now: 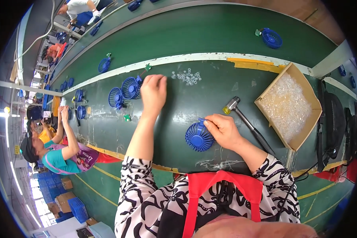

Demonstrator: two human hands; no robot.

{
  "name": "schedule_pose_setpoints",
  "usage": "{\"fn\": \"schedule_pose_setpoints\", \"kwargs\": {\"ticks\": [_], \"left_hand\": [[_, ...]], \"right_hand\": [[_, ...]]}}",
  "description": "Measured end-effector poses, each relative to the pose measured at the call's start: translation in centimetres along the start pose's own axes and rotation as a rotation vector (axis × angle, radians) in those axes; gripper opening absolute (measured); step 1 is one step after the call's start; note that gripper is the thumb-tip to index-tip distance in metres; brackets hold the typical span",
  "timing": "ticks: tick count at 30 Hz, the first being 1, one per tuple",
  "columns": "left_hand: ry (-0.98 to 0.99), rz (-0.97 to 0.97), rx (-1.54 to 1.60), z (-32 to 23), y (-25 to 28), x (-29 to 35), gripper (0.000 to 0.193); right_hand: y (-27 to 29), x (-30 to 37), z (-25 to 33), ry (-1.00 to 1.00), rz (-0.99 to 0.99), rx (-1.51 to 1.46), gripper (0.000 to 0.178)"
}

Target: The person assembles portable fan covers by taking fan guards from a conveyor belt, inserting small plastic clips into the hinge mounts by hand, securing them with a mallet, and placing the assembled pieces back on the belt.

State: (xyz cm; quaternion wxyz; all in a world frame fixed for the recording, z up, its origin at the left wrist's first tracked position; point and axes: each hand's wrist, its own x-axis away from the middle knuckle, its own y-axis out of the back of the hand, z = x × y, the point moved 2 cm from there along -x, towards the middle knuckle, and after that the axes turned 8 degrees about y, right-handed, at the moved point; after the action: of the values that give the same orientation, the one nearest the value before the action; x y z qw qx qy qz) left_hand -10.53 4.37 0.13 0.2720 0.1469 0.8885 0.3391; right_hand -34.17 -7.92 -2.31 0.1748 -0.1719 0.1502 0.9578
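My right hand (225,131) pinches a round blue fan housing (199,137) by its short neck, close to the table's near side. The slatted cage of this housing faces up. Farther off, my left hand (154,93) has its fingers curled together; whatever they hold, if anything, is hidden. Just left of it lies another blue fan housing (131,87) with a small green circuit board (148,67) on a wire, and beside that a second housing (115,98). Small clear plastic pieces (188,77) are scattered to the right of my left hand.
A hammer (244,119) lies right of my right hand. Beyond it a cardboard box (262,104) is full of clear tubes. A green conveyor belt (194,31) runs along the far side, carrying a fan housing (272,38). At left, a co-worker (63,152) sits at the same bench.
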Motion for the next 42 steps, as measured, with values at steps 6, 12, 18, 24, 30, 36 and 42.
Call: {"fn": "schedule_pose_setpoints", "kwargs": {"ticks": [6, 12, 18, 24, 30, 36, 42], "left_hand": [[0.131, 0.016, -0.22, 0.3, -4.6, -2.4, 0.018], [0.105, -0.023, -0.087, -0.4, -5.3, -2.1, 0.012], [0.256, -0.01, 0.243, -4.9, -2.9, 1.6, 0.012], [0.643, 0.394, 0.865, -4.8, -1.7, 7.5, 0.015], [0.875, 0.574, 1.282, -5.6, -0.6, 10.0, 0.015], [0.862, 0.615, 1.248, -5.6, -0.8, 11.3, 0.014], [0.852, 0.648, 1.227, -5.9, -0.3, 11.8, 0.014]], "right_hand": [[-0.2, 0.1, -0.1, 0.013, 0.004, -0.014, 0.013], [-0.2, 0.1, 0.2, 0.006, 0.012, -0.003, 0.013], [0.1, 0.4, -0.1, -0.052, 0.022, -0.036, 0.014], [0.6, 0.1, -0.3, -0.268, 0.012, -0.232, 0.02], [1.2, -0.4, -0.5, -0.296, 0.015, -0.326, 0.021], [1.0, -0.1, -0.9, -0.261, -0.01, -0.468, 0.021], [0.9, -0.1, -0.8, -0.325, 0.004, -0.523, 0.021]]}}
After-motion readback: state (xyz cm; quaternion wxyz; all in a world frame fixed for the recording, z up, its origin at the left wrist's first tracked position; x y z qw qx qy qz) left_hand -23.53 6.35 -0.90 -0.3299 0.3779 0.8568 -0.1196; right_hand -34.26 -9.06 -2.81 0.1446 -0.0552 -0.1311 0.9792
